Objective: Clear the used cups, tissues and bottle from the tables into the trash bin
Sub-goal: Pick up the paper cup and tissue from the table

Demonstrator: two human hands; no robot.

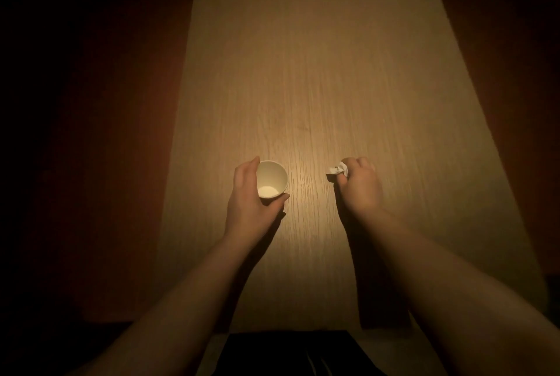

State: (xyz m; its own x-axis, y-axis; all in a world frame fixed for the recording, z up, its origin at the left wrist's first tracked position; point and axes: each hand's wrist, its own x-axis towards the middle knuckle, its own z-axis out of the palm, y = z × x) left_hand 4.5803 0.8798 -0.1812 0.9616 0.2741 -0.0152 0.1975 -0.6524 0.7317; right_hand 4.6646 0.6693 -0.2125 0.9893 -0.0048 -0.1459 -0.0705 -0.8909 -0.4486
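A white paper cup (272, 177) stands upright on the long wooden table (303, 87), near its front middle. My left hand (250, 196) curls round the cup from the left, thumb at its near side. The cup looks empty inside. To the right, my right hand (359, 186) is closed over a crumpled white tissue (338, 170), which sticks out at the thumb side, at the table surface. No bottle or trash bin is in view.
The table runs away from me, lit only around my hands. Dark reddish seating (100, 163) flanks it on the left, and more of it (515, 102) on the right. The table's near edge lies just below my forearms.
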